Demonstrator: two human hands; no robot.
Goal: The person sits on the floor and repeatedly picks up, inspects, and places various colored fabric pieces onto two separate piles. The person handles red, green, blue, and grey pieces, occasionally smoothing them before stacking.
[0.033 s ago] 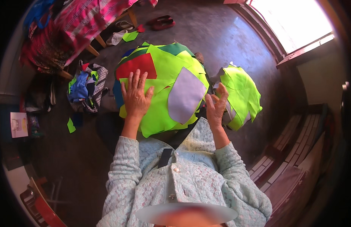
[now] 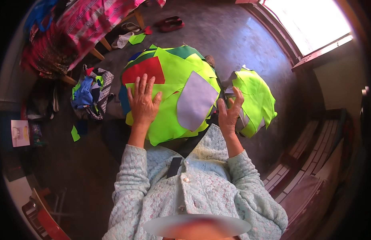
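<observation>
The big heap of bright cloth pieces sat right in front of the person, and the left hand lay flat on it with its grip spread wide, while the right hand was by its right edge, thumb and fingers apart, with nothing seen in its grip. The cloth looked light, soft and floppy, maybe a bit slidy. The edge of the pale purple piece seemed a good spot to pinch.

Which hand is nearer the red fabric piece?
Left. The left hand overlaps the red fabric piece; the right hand is well right of it, past the lavender fabric piece.
</observation>
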